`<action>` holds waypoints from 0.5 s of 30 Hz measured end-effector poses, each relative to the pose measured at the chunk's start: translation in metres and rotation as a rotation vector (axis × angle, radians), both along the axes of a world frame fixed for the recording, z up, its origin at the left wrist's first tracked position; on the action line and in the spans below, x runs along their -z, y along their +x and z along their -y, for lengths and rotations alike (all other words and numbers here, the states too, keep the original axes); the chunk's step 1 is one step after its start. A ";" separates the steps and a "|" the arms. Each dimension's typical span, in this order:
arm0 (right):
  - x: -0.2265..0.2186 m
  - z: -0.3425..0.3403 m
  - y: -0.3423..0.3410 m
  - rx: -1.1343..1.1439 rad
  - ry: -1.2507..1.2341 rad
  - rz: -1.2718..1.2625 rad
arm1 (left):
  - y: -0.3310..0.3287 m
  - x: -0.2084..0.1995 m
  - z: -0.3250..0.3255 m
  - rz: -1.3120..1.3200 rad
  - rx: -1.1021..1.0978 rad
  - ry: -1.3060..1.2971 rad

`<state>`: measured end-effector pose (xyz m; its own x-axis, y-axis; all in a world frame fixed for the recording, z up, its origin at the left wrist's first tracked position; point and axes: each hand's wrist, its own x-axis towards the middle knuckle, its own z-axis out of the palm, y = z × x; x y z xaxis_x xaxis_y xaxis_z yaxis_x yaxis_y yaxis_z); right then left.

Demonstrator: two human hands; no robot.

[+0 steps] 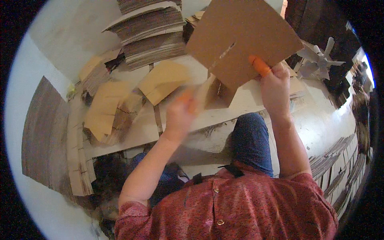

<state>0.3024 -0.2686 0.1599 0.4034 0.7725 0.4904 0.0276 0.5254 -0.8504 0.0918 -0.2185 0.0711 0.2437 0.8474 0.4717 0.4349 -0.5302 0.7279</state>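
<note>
My right hand (276, 90) is closed on the lower right edge of a large brown cardboard sheet (244, 34), its thumb, in an orange cover, lying on the face. The sheet is raised and tilted above the low table (188, 118), with a torn slit across its middle. Below it hangs a smaller folded cardboard part (224, 94); whether it is joined to the sheet I cannot tell. My left hand (181, 114), also with orange on its fingers, is smeared by motion beside a pale cardboard flap (203, 91). Its grip does not show clearly.
Cut cardboard pieces (164, 80) and a slotted stack (102, 110) lie on the left of the table. A tall cardboard pile (154, 36) stands behind. White strips (318, 60) fan out at the far right. More cardboard (336, 164) lies at the lower right.
</note>
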 end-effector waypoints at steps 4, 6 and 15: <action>0.015 0.008 0.009 0.082 -0.093 0.254 | 0.004 -0.004 0.011 0.120 -0.051 0.023; 0.030 0.003 0.012 0.005 -0.094 0.275 | 0.004 -0.004 0.012 0.075 -0.067 -0.008; 0.110 -0.016 0.003 0.014 -0.141 0.327 | 0.011 0.004 0.016 0.202 -0.029 0.146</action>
